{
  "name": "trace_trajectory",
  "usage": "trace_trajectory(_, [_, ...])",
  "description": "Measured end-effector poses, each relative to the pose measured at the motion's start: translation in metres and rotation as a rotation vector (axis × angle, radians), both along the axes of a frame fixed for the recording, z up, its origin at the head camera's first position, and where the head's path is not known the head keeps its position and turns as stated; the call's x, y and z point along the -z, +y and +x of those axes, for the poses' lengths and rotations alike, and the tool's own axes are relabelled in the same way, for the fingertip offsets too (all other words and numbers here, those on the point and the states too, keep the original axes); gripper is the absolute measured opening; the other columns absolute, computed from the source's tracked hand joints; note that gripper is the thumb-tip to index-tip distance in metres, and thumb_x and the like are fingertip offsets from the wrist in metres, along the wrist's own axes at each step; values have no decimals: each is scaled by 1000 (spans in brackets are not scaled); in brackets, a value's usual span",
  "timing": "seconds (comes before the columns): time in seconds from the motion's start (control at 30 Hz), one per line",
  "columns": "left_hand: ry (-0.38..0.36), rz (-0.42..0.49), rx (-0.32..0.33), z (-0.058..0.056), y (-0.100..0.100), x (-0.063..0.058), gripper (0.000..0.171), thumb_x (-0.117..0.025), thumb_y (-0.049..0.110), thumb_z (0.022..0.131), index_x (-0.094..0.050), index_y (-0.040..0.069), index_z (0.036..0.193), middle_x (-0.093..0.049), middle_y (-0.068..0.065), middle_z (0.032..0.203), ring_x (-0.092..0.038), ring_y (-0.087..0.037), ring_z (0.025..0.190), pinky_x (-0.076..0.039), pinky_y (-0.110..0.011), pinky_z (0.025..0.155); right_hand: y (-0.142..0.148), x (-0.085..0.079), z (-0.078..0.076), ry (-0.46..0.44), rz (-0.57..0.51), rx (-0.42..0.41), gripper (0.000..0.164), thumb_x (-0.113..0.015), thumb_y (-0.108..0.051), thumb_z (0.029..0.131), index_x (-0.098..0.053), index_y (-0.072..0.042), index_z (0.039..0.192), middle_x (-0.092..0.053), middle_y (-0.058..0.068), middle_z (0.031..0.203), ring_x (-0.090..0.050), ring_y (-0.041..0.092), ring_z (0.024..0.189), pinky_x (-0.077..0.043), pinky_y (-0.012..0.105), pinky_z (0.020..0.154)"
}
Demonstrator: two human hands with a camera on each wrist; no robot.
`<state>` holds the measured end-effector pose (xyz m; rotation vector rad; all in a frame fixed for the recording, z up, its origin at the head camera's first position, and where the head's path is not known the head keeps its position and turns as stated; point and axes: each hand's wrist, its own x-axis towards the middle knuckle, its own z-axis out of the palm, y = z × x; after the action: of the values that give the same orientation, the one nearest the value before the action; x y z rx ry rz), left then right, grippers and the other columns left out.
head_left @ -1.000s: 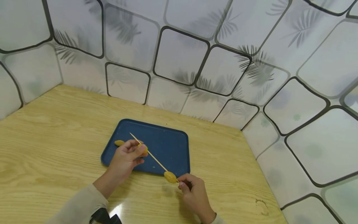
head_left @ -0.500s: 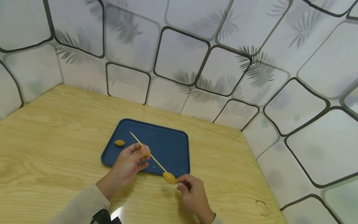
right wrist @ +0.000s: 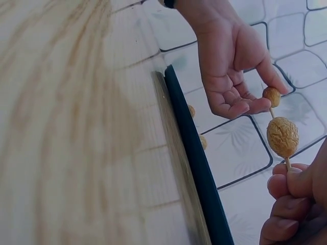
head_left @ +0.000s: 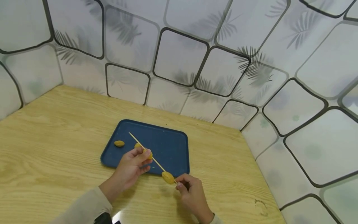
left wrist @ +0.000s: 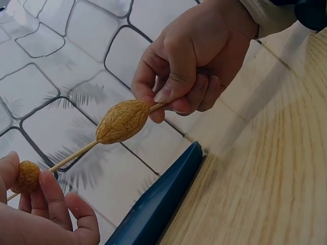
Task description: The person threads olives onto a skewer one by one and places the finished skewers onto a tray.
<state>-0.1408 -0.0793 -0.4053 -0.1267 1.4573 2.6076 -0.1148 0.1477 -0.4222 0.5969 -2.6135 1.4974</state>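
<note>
Both hands are set in pinch grips. Head view: the upper piece [head_left: 150, 155] is held between thumb and fingertips of the left hand [head_left: 131, 166]; the near end of the stick [head_left: 158, 164] is pinched by the right hand [head_left: 193, 193]. Just beside the right hand, the lower piece [head_left: 167, 177] is carried on the stick. Compared with the preceding frames, the upper piece has been shifted slightly toward the lower piece; threading is judged to be advancing, with a gap to be closed. One loose piece [head_left: 119, 143] lies on the tray [head_left: 167, 144]; a second loose piece [head_left: 137, 145] has been uncovered. The stick's pointed tip is directed away and leftward over the tray, its long axis running diagonally.

Left wrist view: the lower piece's long axis is aligned with the stick, which is slanted upward to the right hand.

Right wrist view: the stick is seen nearly upright, leaning left; its tip cannot be seen.
</note>
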Motion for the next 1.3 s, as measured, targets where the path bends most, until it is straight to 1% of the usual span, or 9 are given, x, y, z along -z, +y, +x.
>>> trace_trajectory(0.17, [-23,9,-3,1,3,2,10,-59,12,99,-53,15,92,-64,5,83,-63,-12,79,-53,-27,70,-2,0,-1,7,2,-1,16,-57,18,85,-65,3,83,-61,3,71,-49,5,56,-45,21,46])
trace_trajectory(0.43, [-39,30,6,1,8,5,11,-59,13,98,-52,15,91,-64,6,84,-64,-12,80,-53,-27,69,-5,-3,-3,-32,-12,29,17,-58,17,85,-65,2,83,-61,3,72,-50,6,58,-45,20,49])
trace_trajectory(0.57, [-42,13,11,2,9,6,8,-60,13,98,-53,13,96,-63,5,86,-64,-12,80,-53,-28,70,-8,-3,-4,-45,-35,36,15,-58,15,86,-66,3,84,-62,4,72,-50,7,58,-44,20,50])
trace_trajectory(0.7, [-48,-10,10,2,11,6,9,-60,15,98,-53,10,101,-63,4,87,-63,-12,82,-53,-28,71,-10,-3,-5,-49,-59,34,14,-59,14,87,-66,2,85,-62,5,73,-49,7,58,-44,20,50])
trace_trajectory(1.07, [-57,-1,-4,1,13,6,7,-60,12,98,-54,10,98,-63,4,86,-63,-12,81,-53,-28,72,-21,-2,-6,-61,-103,71,14,-58,15,87,-66,3,84,-63,6,73,-49,7,60,-43,19,52])
trace_trajectory(1.17, [-56,-6,-5,1,13,6,9,-61,13,98,-54,9,100,-63,3,87,-63,-13,81,-53,-28,72,-24,-3,-7,-61,-116,89,15,-58,14,88,-66,2,85,-63,6,73,-50,7,60,-43,19,52])
trace_trajectory(1.3, [-47,-13,9,0,13,6,12,-60,14,98,-52,7,103,-62,3,89,-63,-12,82,-53,-26,71,-26,-4,-7,-87,-138,103,15,-56,14,89,-66,3,86,-63,7,74,-49,8,60,-42,19,51])
